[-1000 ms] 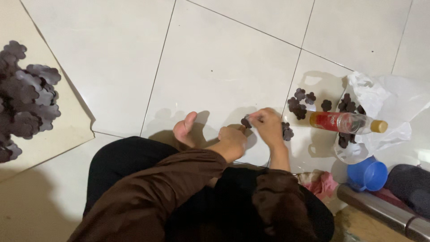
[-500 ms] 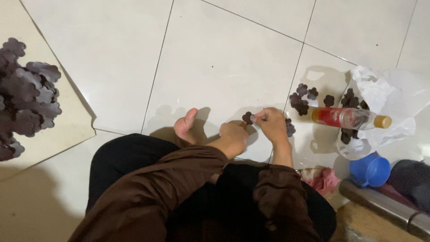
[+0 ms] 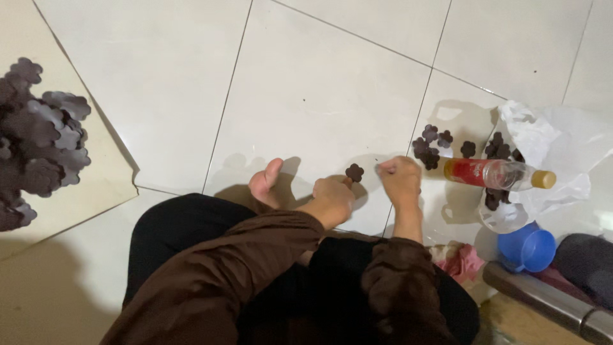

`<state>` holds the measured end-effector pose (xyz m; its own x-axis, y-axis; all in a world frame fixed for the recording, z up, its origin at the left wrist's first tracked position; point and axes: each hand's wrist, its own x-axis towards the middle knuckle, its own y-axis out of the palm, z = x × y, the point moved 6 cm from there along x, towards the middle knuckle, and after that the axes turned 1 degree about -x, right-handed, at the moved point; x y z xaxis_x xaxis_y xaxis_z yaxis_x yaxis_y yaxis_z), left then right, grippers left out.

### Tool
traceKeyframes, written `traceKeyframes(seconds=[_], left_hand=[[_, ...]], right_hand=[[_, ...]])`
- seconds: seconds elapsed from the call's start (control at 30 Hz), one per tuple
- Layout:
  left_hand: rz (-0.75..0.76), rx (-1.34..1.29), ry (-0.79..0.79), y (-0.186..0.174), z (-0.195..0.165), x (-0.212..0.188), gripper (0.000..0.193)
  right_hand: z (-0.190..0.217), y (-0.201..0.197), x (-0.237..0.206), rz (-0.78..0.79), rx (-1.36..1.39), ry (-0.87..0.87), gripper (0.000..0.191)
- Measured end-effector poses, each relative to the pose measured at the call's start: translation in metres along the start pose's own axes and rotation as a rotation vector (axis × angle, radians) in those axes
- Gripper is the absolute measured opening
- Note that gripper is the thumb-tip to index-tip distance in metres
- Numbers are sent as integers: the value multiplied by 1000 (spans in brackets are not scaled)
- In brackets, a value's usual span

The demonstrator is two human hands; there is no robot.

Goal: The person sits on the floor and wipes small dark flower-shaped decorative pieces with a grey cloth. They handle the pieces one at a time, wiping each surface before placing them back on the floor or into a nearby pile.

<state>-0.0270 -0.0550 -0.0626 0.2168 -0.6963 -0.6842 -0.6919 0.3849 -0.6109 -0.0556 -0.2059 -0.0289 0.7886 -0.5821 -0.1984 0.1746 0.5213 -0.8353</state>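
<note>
Over the white tiled floor point(image 3: 319, 96), the left hand point(image 3: 332, 199) pinches a small dark brown flower-shaped cutout point(image 3: 354, 172). Just beside it, the right hand point(image 3: 400, 181) is closed in a fist; its contents cannot be told. Near it lie more dark flower-shaped pieces point(image 3: 429, 144) and a clear plastic bottle of red liquid point(image 3: 495, 174).

What you cannot make out from the head view

Your left hand point(image 3: 332, 199) hides the stem of the small dark flower piece point(image 3: 354, 172), so its grip stays unclear. Your right hand point(image 3: 400, 181) is fisted, its contents hidden and slightly blurred. The dark flower pile point(image 3: 38, 140) is cut by the left edge, the metal bar point(image 3: 549, 300) and dark bundle point(image 3: 590, 262) by the right.
</note>
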Motion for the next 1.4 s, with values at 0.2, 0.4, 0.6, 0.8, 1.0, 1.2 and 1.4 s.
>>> traceKeyframes(seconds=[0.2, 0.4, 0.6, 0.8, 1.0, 1.2, 1.4], left_hand=[[144, -22, -61, 11, 4, 4, 50], [154, 25, -52, 5, 4, -4, 97], [131, -1, -62, -1, 1, -17, 110], [148, -3, -50, -8, 1, -21, 114], [158, 26, -52, -8, -1, -25, 117], [160, 6, -56, -8, -1, -24, 109], [180, 5, -54, -9, -3, -28, 111]], right_hand=[[24, 9, -13, -22, -14, -76, 25], [42, 20, -24, -46, -271, -103, 18], [21, 16, -14, 76, -40, 58, 21], [5, 20, -10, 160, -18, 157, 23], [7, 23, -9, 128, -80, 80, 23], [11, 18, -9, 149, -2, 137, 21], [21, 10, -13, 177, 200, 178, 19]])
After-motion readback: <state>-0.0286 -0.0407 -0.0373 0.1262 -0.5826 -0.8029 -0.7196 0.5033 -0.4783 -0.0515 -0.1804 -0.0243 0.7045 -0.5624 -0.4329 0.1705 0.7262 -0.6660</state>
